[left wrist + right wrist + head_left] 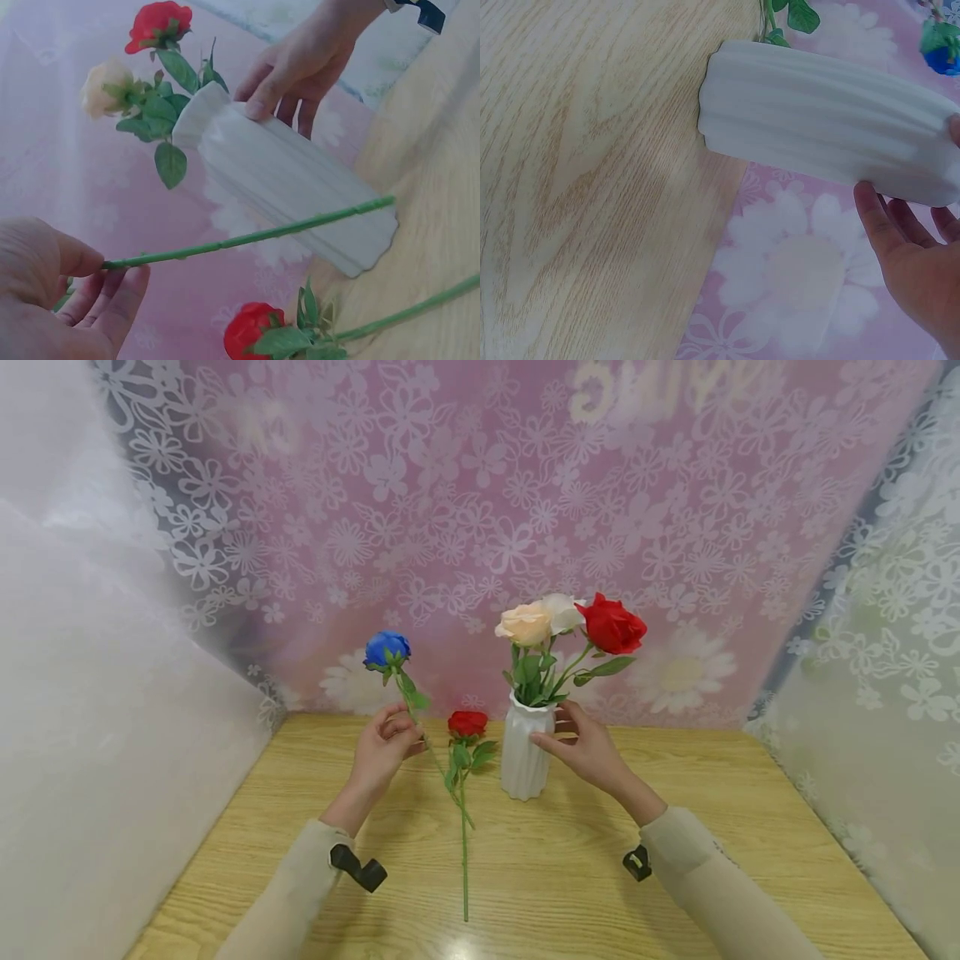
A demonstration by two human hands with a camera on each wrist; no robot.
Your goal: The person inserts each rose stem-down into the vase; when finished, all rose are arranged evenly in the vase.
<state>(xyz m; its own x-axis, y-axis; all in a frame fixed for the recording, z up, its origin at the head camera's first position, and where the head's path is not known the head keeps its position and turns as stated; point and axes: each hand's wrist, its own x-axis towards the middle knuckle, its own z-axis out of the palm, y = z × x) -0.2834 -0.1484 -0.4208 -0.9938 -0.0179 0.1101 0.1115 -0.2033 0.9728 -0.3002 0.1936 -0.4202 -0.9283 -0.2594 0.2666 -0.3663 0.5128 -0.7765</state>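
My left hand pinches the stem of a blue rose between thumb and fingers, bloom up and to the left. In the left wrist view its green stem runs from the fingertips across in front of the vase. With thumb in front and fingers behind, my right hand holds a white ribbed vase near its top; the vase stands upright. A cream rose, a white rose and a red rose stand in it. Another red rose lies on the table between the hands.
The wooden table meets a pink floral backdrop just behind the vase. Pale walls close in both sides. A black strap with a small device sits on each wrist.
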